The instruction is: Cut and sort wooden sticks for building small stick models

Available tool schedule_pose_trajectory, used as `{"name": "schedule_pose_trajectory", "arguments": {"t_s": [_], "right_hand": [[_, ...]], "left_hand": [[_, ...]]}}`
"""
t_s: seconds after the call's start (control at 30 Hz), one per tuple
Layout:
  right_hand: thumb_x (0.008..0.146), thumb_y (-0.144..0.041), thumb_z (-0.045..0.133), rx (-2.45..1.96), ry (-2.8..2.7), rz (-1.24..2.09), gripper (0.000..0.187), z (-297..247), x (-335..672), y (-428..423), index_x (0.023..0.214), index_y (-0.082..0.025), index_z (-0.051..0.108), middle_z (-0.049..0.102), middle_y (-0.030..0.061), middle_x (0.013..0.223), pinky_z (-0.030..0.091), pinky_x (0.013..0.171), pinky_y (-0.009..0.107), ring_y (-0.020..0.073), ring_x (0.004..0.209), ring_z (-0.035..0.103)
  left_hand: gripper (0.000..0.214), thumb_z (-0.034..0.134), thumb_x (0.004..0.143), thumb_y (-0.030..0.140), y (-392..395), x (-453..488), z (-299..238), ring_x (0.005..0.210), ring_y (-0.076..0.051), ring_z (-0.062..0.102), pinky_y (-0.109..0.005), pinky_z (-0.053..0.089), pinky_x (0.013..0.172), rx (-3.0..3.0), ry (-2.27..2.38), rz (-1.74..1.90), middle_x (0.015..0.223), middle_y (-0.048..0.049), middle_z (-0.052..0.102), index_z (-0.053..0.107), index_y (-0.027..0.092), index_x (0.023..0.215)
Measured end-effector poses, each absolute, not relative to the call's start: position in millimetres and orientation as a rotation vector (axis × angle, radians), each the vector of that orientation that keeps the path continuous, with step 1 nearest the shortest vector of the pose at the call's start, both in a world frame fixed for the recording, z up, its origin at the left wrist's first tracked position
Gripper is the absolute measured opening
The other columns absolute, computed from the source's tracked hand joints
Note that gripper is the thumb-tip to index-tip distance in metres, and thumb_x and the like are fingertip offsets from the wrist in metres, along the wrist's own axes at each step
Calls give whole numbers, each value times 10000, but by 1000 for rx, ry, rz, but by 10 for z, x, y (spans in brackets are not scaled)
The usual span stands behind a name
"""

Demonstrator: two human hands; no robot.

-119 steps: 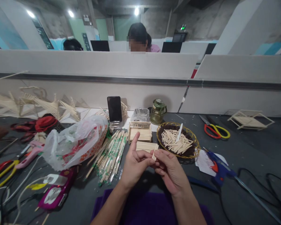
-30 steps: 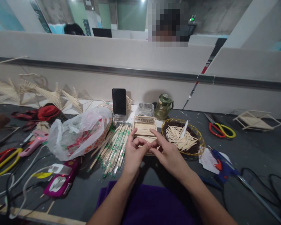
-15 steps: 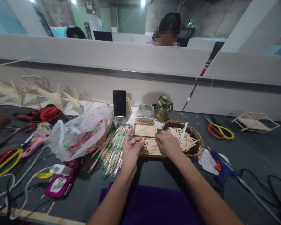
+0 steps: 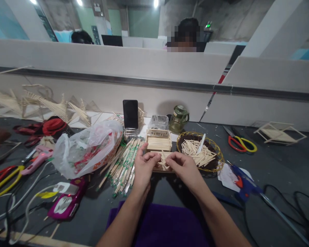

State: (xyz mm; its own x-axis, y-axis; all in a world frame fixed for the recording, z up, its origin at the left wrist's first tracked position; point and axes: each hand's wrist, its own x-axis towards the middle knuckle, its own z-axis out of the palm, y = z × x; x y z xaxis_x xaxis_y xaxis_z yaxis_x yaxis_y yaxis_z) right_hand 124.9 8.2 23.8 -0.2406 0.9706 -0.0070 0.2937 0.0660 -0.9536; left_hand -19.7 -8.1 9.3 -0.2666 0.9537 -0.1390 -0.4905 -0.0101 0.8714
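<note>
My left hand (image 4: 146, 164) pinches with thumb and index finger over the slatted stick panel (image 4: 158, 169). Close beside it on the right, my right hand (image 4: 184, 166) is also closed in a pinch. Small wooden sticks (image 4: 163, 157) show between the two sets of fingertips; exactly how each hand grips them is partly hidden. Just behind the fingers stands a small slatted stick model (image 4: 159, 141) with a low railing at its back. To the right, a woven basket (image 4: 222, 158) with a yellow rim holds many short sticks (image 4: 195, 151) and a white pen-like tool (image 4: 201, 143).
Left of my hands lie wrapped chopsticks (image 4: 126, 168), a plastic bag (image 4: 87, 147), a pink glue gun (image 4: 38, 159) and a purple power strip (image 4: 68, 202). A phone (image 4: 130, 114) and green jug (image 4: 179, 119) stand behind. Scissors (image 4: 240, 142) and a blue glue gun (image 4: 243, 183) lie right.
My right hand has moved slightly left and down, its fingertips now close to those of my left hand. The left hand stays nearly in place, still pinching.
</note>
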Motion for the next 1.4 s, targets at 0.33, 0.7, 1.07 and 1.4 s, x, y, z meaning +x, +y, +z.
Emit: {"name": "schedule_pose_trajectory", "arguments": {"t_s": [0.33,0.7,1.07,1.4], "right_hand": [[788,-454,618,-1333,-1483,1246,305,191,1117,5,705,-160,628,571,-18,554,359,484,223,104,473,460],[867,-250,531,-1870,-2238,316,108,98,1649,-544,767,-233,566,666,11,719,330,531,262,184,634,639],[892,-165,486,-2209,-2384,198,206,-308,2230,-958,1081,-175,566,725,105,889,407,553,276,237,746,715],[888,-237,498,-2148,-2284,177,85,-48,2058,-713,886,-217,580,684,68,839,373,521,282,240,721,682]], "left_hand": [[806,832,625,222,-108,-159,119,616,-126,644,-242,534,612,654,1015,1524,738,13,696,417,164,1313],[805,850,600,282,-82,-206,113,531,-102,589,-215,494,529,614,1068,1539,691,35,677,423,153,1270],[720,814,665,265,-65,-199,73,567,-91,575,-204,504,524,679,1072,1545,735,25,670,425,160,1261],[740,823,644,267,-82,-166,104,543,-93,581,-206,487,531,699,1081,1520,728,28,680,430,170,1263]]}}
